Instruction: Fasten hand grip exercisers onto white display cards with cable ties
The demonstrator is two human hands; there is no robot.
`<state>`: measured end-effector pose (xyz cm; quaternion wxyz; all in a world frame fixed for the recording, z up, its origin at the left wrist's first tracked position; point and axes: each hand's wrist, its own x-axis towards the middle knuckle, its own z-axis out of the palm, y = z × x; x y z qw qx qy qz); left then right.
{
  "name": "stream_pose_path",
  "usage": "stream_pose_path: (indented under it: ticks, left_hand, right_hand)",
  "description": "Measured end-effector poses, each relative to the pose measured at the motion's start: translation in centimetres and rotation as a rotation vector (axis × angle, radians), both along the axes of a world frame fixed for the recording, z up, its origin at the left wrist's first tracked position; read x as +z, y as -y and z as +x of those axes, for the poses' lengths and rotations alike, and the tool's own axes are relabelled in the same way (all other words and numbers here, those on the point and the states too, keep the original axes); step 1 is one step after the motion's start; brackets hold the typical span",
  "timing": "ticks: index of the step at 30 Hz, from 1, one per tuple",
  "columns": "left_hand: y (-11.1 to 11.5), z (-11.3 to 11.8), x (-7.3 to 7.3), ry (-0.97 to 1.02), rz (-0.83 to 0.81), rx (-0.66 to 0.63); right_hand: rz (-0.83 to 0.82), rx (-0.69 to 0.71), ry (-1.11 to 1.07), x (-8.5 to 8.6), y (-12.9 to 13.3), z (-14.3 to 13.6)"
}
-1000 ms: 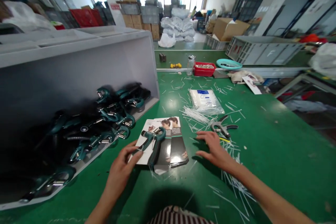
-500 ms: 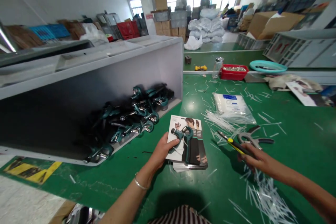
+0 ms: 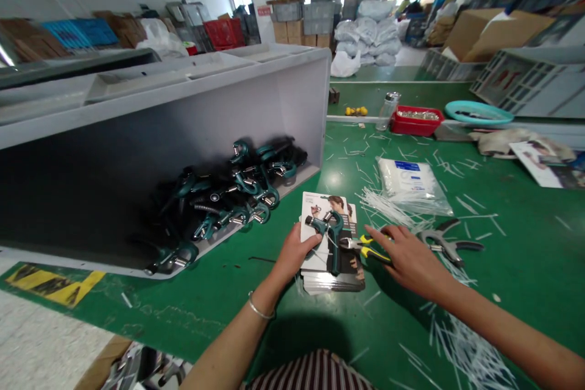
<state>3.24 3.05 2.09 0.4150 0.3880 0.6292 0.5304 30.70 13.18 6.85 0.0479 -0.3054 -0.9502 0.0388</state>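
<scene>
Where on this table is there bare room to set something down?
Mostly bare: between the gray bin and left forearm, with small bits; and right of the gray spring grip, beyond the right forearm, with a few scraps. Crowded: around the card stack, with the left hand and the right hand's pliers, and by the plastic bag, among white ties.

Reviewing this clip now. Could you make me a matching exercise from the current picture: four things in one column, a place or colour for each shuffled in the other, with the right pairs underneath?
Things
1. yellow-handled pliers
2. teal spring tool
3. red container
4. plastic bag

Places and colours
A. beside the clear bottle
B. over a printed card, under the thumb of the left hand
C. bears a blue label
D. in the right hand

Right pairs: 1-D, 2-B, 3-A, 4-C
</scene>
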Motion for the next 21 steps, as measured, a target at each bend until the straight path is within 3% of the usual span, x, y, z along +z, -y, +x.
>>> stream_pose_path:
  ticks: [4,11,17,21]
  left_hand:
    - [-0.1,0.1,0.2,0.028,-0.004,0.019]
    - [0.0,-0.1,0.2,0.024,-0.001,0.011]
    - [-0.2,0.1,0.6,0.166,-0.011,0.031]
    - [0.0,0.2,1.2,0.348,0.013,0.099]
  right_hand:
    - [0.223,0.058,0.06,2.0,-1.3,-1.5]
    - [0.272,0.206,0.109,4.7,-2.1,-5.1]
    - [0.045,0.135,0.156,3.4,-2.6,-5.0]
    - [-0.202,0.15,0.079,2.0,0.4,-4.4]
